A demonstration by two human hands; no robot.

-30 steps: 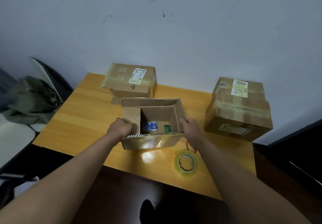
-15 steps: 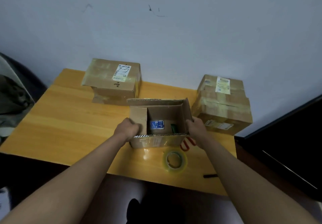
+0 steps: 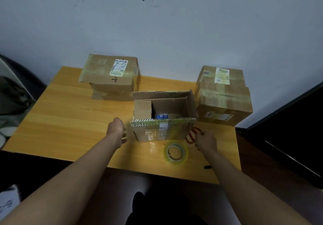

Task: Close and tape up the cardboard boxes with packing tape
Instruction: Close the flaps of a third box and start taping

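Letting go of the open box is the change in the head view: half a second ago both hands gripped its left and right walls, and now neither touches it. The left hand hangs just beside the box's left near corner, fingers loosely bent and holding nothing. The right hand has dropped to the counter right of the box, next to the red-handled scissors that show at the box's right near corner; its fingers are curled toward the handles, but whether they already hold them I cannot tell. The box itself sits in the middle of the counter, its flaps up and its top open, with a blue item visible inside. The roll of clear packing tape lies flat on the counter just in front of the box, between the two hands and untouched. Two other boxes, the left rear box and the right rear box, stand near the wall with flaps down and glossy tape across them.

Judging from this, positioning the box is over and the person is turning to tools, while the flaps are not yet folded shut, so closing should come before any tape goes on.
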